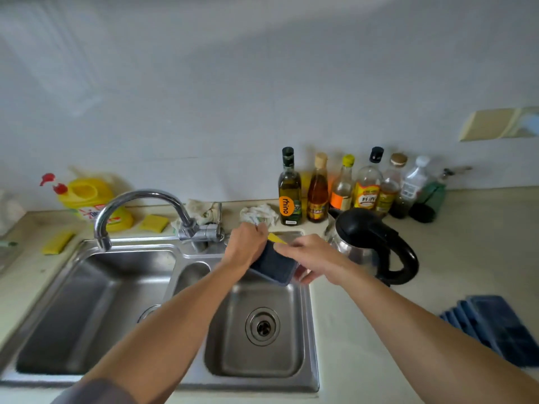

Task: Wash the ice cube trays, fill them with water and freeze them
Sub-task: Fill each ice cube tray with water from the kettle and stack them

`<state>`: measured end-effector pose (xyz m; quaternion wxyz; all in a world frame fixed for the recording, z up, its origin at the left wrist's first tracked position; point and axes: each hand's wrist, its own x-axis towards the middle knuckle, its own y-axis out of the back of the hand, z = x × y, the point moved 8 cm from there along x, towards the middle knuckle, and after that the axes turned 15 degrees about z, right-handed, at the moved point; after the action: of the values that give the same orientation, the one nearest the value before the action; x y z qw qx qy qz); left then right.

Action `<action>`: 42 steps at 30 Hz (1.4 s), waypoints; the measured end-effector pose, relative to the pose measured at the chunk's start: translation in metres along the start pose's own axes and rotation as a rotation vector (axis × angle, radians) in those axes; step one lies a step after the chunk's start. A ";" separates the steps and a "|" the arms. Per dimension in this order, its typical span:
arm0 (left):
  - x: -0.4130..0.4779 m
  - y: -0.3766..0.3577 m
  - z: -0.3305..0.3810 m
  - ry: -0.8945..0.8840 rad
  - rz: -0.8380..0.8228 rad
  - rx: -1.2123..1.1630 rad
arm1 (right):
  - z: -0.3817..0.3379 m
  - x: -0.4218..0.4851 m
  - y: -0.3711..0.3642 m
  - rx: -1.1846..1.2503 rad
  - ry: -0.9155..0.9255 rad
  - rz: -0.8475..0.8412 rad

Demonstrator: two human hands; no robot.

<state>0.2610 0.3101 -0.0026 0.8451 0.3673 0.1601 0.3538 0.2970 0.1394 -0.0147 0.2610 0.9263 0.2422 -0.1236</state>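
Head view: a dark blue ice cube tray (274,265) is held tilted above the back edge of the right-hand sink basin (253,330), between both hands. The left hand (245,243) is closed around the tray's far upper end, its grip pinching that edge. The right hand (313,256) is laid over the tray's right side, fingers curled on its rim, and a yellow sponge (276,238) is seen as a small wedge poking out between the two hands; which hand's grip is pressing it cannot be told. Both forearms are stretched out over the steel double sink, the left one crossing the divider.

A stack of more dark blue ice cube trays (495,328) is laid on the table (379,330) well to the right, apart from the sink. The chrome faucet (140,211) is turned over the left basin (87,310), with no water visible from it. A black-handled kettle (370,246) is set just right of the hands. A row of bottles (344,188) is lined along the wall, and a yellow detergent jug (90,202) is placed at the back left, with yellow sponges (58,242) lying near it.
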 end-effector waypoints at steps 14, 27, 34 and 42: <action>0.017 0.029 0.050 -0.337 -0.189 0.122 | -0.031 -0.011 -0.008 0.110 0.058 -0.011; -0.096 -0.088 0.135 -0.028 -0.594 -0.506 | 0.062 -0.081 0.163 0.293 -0.090 0.423; -0.199 -0.172 0.204 -0.054 -0.687 -0.462 | 0.146 -0.133 0.273 0.182 -0.106 0.581; -0.279 -0.229 0.218 -0.036 -0.592 -0.322 | 0.229 -0.152 0.316 -0.039 -0.122 0.486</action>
<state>0.2914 -0.1103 -0.0193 0.9611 0.1731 0.1868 0.1071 0.3062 -0.2788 -0.0175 0.3152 0.9428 -0.0018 -0.1083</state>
